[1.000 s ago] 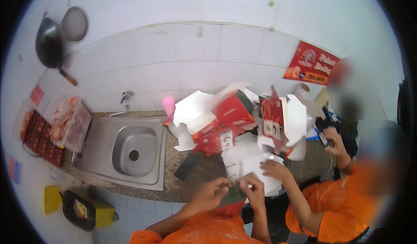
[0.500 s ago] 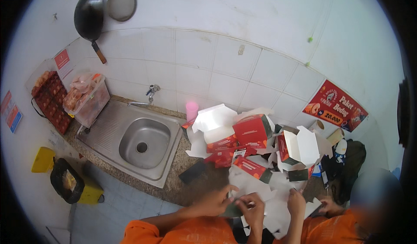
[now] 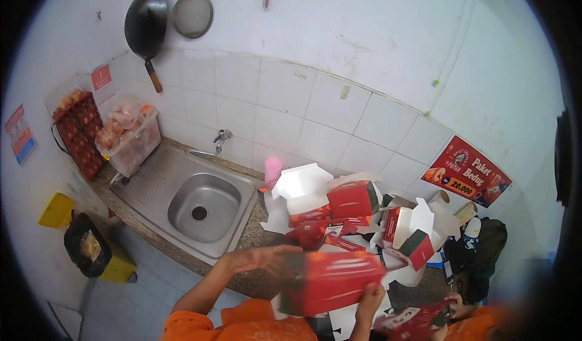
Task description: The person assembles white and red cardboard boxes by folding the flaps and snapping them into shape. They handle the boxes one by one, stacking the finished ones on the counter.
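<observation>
A red carton [image 3: 330,282], blurred w/ motion, is held low centre over the near edge of the counter [image 3: 254,235], just in front of the box pile. It is gripped at its right end by the right hand [image 3: 370,298], fingers closed on the edge. The left hand [image 3: 267,259] is laid flat & open against the carton's left end; whether it is gripped there can't be told.

Step judged: a flat red carton is being opened up or folded into shape, approx. mid-fold. Next move prob. calls for both ends to be steadied & the flaps pressed in square, w/ room kept from the loose stack behind.

Behind it, a pile of red-and-white boxes [image 3: 339,210] is heaped on the counter, some open, some shut. To the near right, another red carton [image 3: 415,320] is held by a second person's hand [image 3: 458,307]. A pink cup [image 3: 273,170] stands by the wall.

To the left, a steel sink [image 3: 203,204] w/ tap is set in the speckled counter; a clear tub [image 3: 130,141] & egg trays [image 3: 79,131] sit at the far left. White wall tiles back it all; a wok [image 3: 145,22] & strainer [image 3: 192,13] are hung above, a red poster [image 3: 467,171] at right. A black bin [image 3: 88,247] is seen on the floor.
</observation>
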Available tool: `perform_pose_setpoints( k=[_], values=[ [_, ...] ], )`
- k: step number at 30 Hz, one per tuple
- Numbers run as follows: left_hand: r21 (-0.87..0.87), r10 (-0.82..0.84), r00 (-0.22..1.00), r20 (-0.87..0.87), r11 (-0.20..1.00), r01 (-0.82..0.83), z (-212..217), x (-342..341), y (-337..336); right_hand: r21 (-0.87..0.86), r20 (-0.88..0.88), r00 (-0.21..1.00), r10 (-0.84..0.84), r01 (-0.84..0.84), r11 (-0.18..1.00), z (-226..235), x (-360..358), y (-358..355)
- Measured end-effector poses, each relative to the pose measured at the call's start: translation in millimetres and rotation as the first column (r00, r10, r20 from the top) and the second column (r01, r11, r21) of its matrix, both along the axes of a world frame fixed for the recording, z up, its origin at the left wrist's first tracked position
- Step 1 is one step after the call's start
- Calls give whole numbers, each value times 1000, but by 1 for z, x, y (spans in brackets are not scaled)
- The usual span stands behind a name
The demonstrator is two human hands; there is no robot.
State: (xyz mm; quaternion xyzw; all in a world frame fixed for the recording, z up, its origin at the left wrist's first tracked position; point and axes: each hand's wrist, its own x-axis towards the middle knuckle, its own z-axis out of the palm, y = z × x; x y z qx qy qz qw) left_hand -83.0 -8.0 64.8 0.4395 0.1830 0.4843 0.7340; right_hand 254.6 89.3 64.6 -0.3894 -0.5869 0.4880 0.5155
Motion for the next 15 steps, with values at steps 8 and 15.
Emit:
perform_pose_setpoints(
  k=[8, 15],
  values=[
    [301, 294, 492, -820, 951, -66, 47, 34, -14, -135, 375, 921, 105, -58, 989, -43, 4, -6],
    [414, 319, 474, -821, 904, 108, 31, 80, -13, 181, 330, 866, 377, -450, 875, -7, -24, 2]
  ],
)
